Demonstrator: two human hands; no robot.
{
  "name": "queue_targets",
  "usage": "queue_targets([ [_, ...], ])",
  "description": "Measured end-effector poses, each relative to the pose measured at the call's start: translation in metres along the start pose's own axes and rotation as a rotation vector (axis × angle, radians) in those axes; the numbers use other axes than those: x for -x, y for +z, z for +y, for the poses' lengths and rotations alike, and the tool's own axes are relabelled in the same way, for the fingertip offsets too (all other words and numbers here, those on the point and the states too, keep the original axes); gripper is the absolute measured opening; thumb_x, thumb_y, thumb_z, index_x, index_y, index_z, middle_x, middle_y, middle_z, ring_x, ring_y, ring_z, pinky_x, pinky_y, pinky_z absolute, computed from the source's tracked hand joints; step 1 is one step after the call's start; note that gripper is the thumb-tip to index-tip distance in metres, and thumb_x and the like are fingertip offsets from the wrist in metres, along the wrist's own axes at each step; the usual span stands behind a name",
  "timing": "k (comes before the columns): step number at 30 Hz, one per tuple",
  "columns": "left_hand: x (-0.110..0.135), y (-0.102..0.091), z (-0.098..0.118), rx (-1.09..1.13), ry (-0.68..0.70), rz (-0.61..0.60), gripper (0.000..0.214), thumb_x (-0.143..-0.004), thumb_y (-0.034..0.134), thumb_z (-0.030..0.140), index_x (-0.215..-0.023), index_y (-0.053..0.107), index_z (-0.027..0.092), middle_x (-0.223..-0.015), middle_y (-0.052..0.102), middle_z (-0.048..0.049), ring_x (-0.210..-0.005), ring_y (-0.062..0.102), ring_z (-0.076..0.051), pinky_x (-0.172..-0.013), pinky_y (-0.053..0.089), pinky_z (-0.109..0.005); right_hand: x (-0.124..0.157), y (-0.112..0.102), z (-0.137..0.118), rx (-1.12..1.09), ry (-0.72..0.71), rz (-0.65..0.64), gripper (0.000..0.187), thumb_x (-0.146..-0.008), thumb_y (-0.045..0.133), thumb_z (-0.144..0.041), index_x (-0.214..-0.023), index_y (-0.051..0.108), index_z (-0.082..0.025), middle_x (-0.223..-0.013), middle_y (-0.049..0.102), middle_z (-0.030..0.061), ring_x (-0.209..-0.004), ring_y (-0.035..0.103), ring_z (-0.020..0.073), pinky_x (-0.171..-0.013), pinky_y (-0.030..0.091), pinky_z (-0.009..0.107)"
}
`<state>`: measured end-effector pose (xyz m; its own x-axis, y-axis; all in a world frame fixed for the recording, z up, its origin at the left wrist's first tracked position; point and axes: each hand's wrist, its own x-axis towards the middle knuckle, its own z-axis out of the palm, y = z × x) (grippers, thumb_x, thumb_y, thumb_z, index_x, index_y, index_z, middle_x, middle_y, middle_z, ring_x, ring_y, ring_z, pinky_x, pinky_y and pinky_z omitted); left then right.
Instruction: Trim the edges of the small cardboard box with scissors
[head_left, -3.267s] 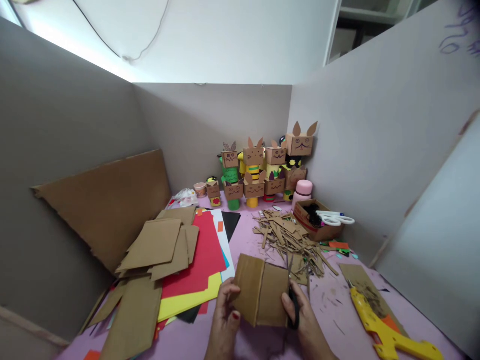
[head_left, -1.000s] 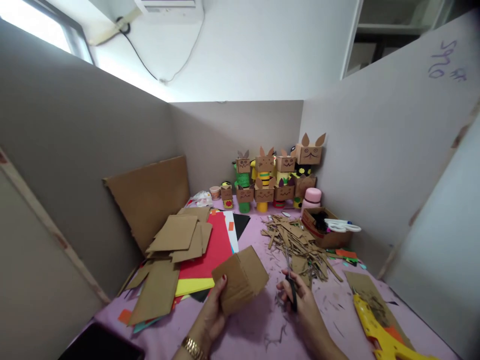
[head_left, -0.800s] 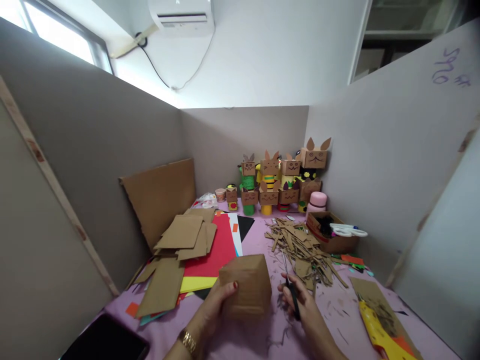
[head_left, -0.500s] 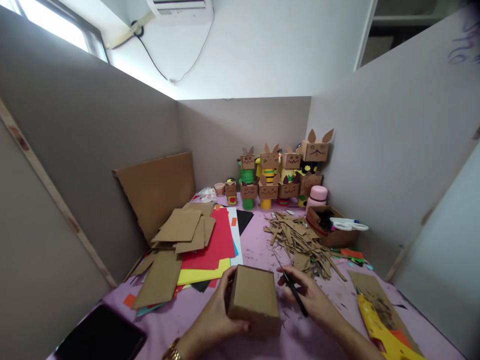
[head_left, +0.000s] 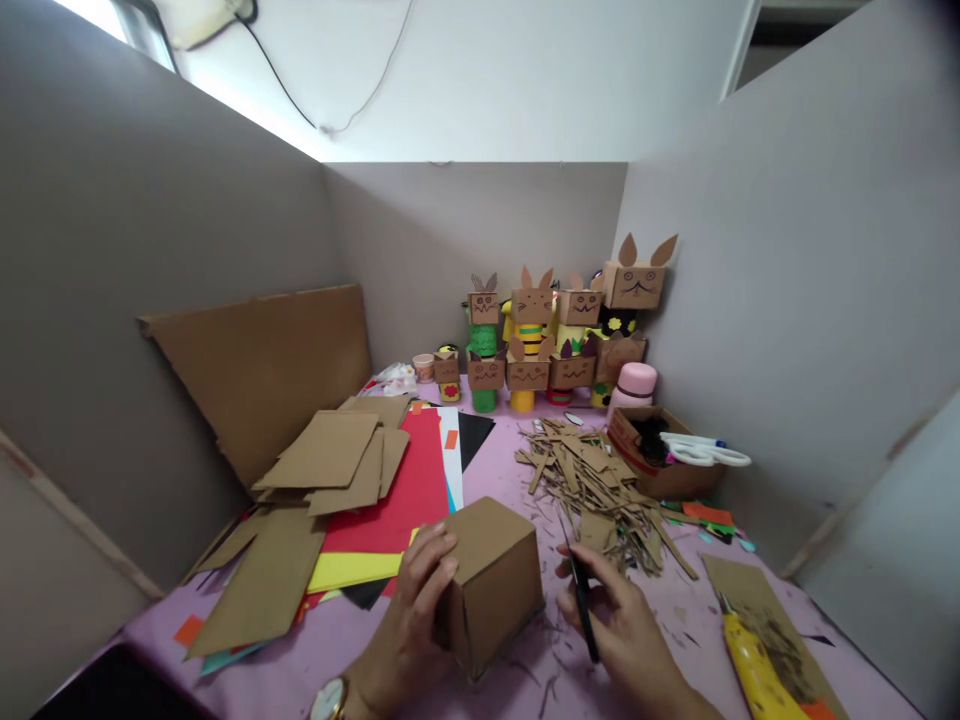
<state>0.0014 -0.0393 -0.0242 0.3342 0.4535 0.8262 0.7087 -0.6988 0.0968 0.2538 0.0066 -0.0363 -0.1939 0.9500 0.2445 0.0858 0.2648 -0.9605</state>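
Observation:
My left hand (head_left: 420,605) is closed on a small brown cardboard box (head_left: 499,585), fingers over its upper left edge. The box sits tilted toward me at the near middle of the table, one corner turned my way. Just to its right, my right hand (head_left: 622,625) grips a slim craft knife (head_left: 581,600) by its black handle. The thin blade points up and away, apart from the box. Behind that hand lies a heap of cut cardboard strips (head_left: 581,475).
Cardboard sheets (head_left: 322,450) lie on red paper (head_left: 397,490) and yellow paper (head_left: 352,572) at left. Cardboard animal figures (head_left: 529,375) stand at the back. On the right are a box with white-handled scissors (head_left: 705,450), a pink bottle (head_left: 634,385) and a yellow glue gun (head_left: 757,665).
The box has been turned, so a corner now faces me. My left hand has shifted from its side to its top edge. The knife stays in my right hand; the view has tilted down.

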Motion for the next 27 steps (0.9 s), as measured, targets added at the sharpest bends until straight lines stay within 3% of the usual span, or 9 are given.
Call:
queue_targets([
  [4, 0.001, -0.004, -0.006, -0.052, 0.033, 0.027, 0.091, -0.069, 0.064, -0.003, -0.144, 0.018, 0.02, -0.128, 0.04, -0.0168, -0.131, 0.032, -0.033, -0.104, 0.031, -0.063, -0.002, -0.004, 0.004, 0.047, -0.024, -0.037, 0.042, -0.072, 0.073, -0.034, -0.111, 0.065, -0.021, -0.101, 0.067, 0.0106, -0.086, 0.062, 0.0242, -0.076, 0.049, 0.034],
  [7, 0.002, -0.006, -0.005, -0.09, 0.041, 0.095, 0.092, -0.07, 0.065, -0.002, -0.144, 0.017, 0.023, -0.127, 0.041, -0.0152, -0.129, 0.034, -0.033, -0.104, 0.033, -0.062, 0.003, 0.005, 0.007, -0.106, 0.053, -0.004, 0.042, -0.073, 0.073, -0.038, -0.111, 0.062, -0.023, -0.095, 0.066, 0.0074, -0.077, 0.061, 0.0206, -0.067, 0.049, 0.03],
  [10, 0.002, -0.005, 0.002, -0.048, 0.043, 0.069, 0.096, -0.068, 0.06, -0.009, -0.145, 0.014, 0.025, -0.13, 0.038, -0.012, -0.132, 0.03, -0.03, -0.11, 0.028, -0.054, 0.011, 0.016, 0.006, -0.279, 0.114, -0.145, 0.046, -0.071, 0.076, -0.041, -0.11, 0.059, -0.025, -0.087, 0.066, 0.0033, -0.071, 0.06, 0.0175, -0.061, 0.047, 0.025],
  [12, 0.001, -0.004, 0.008, 0.029, 0.022, 0.023, 0.096, -0.068, 0.057, -0.01, -0.146, 0.012, 0.025, -0.132, 0.034, -0.0112, -0.134, 0.027, -0.028, -0.112, 0.025, -0.051, 0.015, 0.022, 0.002, -0.362, 0.111, -0.275, 0.045, -0.073, 0.074, -0.045, -0.11, 0.058, -0.025, -0.089, 0.066, 0.0035, -0.077, 0.06, 0.0184, -0.067, 0.047, 0.027],
  [15, 0.001, -0.002, 0.012, 0.132, -0.031, 0.013, 0.091, -0.07, 0.067, 0.008, -0.144, 0.016, 0.019, -0.134, 0.032, -0.0144, -0.13, 0.03, -0.03, -0.112, 0.027, -0.048, 0.015, 0.024, -0.004, -0.402, 0.076, -0.345, 0.042, -0.076, 0.071, -0.047, -0.109, 0.056, -0.026, -0.101, 0.065, 0.0057, -0.091, 0.059, 0.0209, -0.08, 0.046, 0.03],
  [17, 0.001, 0.001, 0.013, 0.176, -0.109, 0.006, 0.095, -0.067, 0.075, 0.022, -0.142, 0.018, 0.017, -0.133, 0.034, -0.0164, -0.127, 0.034, -0.03, -0.109, 0.031, -0.045, 0.013, 0.023, -0.005, -0.384, 0.048, -0.337, 0.045, -0.074, 0.072, -0.049, -0.109, 0.056, -0.026, -0.098, 0.064, 0.0043, -0.088, 0.058, 0.02, -0.08, 0.045, 0.03],
  [20, 0.003, 0.004, 0.013, 0.287, -0.297, -0.044, 0.098, -0.062, 0.08, 0.03, -0.14, 0.021, 0.025, -0.131, 0.038, -0.0154, -0.124, 0.04, -0.032, -0.104, 0.038, -0.047, 0.012, 0.02, -0.005, -0.357, 0.028, -0.333, 0.049, -0.07, 0.073, -0.054, -0.107, 0.056, -0.025, -0.086, 0.062, 0.0016, -0.077, 0.056, 0.0178, -0.073, 0.045, 0.028],
  [25, -0.003, 0.001, 0.016, 0.848, -0.845, -0.116, 0.097, -0.056, 0.079, 0.054, -0.134, 0.027, 0.028, -0.135, 0.044, -0.0146, -0.122, 0.047, -0.035, -0.097, 0.043, -0.047, 0.005, 0.008, -0.008, -0.292, 0.088, -0.299, 0.049, -0.073, 0.071, -0.055, -0.107, 0.056, -0.024, -0.084, 0.061, 0.0019, -0.069, 0.053, 0.0142, -0.059, 0.042, 0.023],
  [27, -0.009, -0.004, 0.014, 0.997, -0.935, -0.129, 0.095, -0.055, 0.078, 0.057, -0.133, 0.032, 0.026, -0.139, 0.044, -0.0143, -0.127, 0.042, -0.034, -0.101, 0.039, -0.044, 0.001, -0.001, -0.011, -0.281, 0.136, -0.299, 0.049, -0.073, 0.07, -0.056, -0.107, 0.056, -0.024, -0.084, 0.062, 0.0025, -0.067, 0.054, 0.0139, -0.058, 0.043, 0.023],
])
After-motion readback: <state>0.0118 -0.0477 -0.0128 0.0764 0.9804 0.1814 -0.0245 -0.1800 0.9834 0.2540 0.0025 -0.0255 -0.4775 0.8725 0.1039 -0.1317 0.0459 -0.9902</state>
